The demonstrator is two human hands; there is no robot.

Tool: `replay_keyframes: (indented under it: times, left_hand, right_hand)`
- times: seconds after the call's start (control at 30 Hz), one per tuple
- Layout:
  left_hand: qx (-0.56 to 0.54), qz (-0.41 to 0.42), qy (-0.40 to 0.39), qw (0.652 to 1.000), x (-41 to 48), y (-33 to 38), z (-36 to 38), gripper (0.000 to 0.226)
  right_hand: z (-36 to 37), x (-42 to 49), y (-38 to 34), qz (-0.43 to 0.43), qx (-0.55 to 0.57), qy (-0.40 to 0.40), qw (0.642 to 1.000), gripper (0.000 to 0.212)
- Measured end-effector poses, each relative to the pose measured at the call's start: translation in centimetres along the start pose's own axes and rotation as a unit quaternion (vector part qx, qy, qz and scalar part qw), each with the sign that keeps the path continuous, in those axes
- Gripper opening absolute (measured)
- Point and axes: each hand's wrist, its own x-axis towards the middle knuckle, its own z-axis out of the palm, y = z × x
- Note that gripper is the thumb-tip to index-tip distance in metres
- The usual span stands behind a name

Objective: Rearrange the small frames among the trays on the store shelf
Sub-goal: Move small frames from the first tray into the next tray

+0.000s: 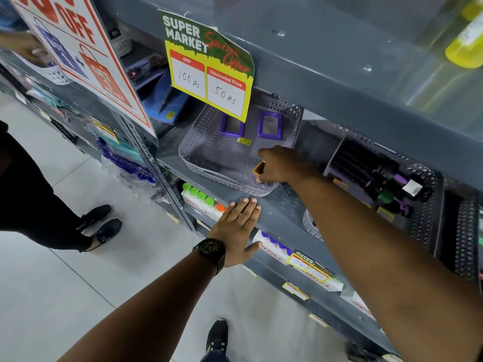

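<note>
Grey tray (209,163) taken as landmark. Left hand (239,228) is laid flat, fingers together, on the shelf edge below it. Right hand (281,165) is closed on an orange frame (259,168) inside its near-right corner; two purple frames (270,125) are propped upright farther back.

A grey painted-metal shelf (308,74), matt and smooth with rivet heads showing, carries a pale perforated plastic tray (209,163). Inside the tray lie two glossy purple plastic frames (270,125). Above the tray hangs a glossy paper price card (209,71), its corner curled. Right of the tray sits a darker perforated plastic basket (423,226). Below the shelf spreads a smooth, pale tiled floor (52,283) with a dull sheen.
</note>
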Motion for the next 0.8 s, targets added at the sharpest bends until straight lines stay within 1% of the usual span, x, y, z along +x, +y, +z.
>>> replay_keyframes:
  times: [0.13,0.23,0.33,0.43,0.57,0.63,0.73,0.8]
  left_hand:
    - [-0.001,-0.001,-0.008,1.000,0.0,-0.1,-0.1,0.088]
    - [-0.006,0.001,-0.015,1.000,0.0,-0.1,-0.2,0.088]
    - [-0.016,-0.002,-0.015,1.000,0.1,0.2,-0.4,0.090]
    - [-0.007,-0.008,-0.026,1.000,0.2,0.3,-0.6,0.091]
    - [-0.024,-0.003,-0.015,1.000,0.0,0.2,-0.9,0.089]
    - [-0.022,-0.003,-0.019,1.000,0.0,0.3,-1.1,0.089]
    - [-0.019,-0.008,-0.024,0.999,0.1,0.4,-1.2,0.089]
    - [-0.021,-0.009,-0.027,0.999,0.0,0.3,-1.3,0.089]
  right_hand:
    - [0.4,0.4,-0.1,-0.001,0.014,0.015,1.000,0.049]
    - [0.0,-0.7,-0.2,-0.016,0.093,0.074,0.993,0.048]
    - [-0.8,-3.2,-0.1,-0.005,0.207,0.158,0.965,0.043]
    - [-1.5,-6.2,0.9,0.026,0.271,0.194,0.942,0.040]
    - [-1.9,-10.5,2.7,0.057,0.282,0.234,0.929,0.044]
    - [-2.0,-12.4,3.4,0.082,0.257,0.240,0.933,0.051]
    - [-1.8,-15.0,4.8,0.123,0.215,0.231,0.941,0.059]
    - [-1.1,-16.4,5.8,0.128,0.198,0.197,0.952,0.058]
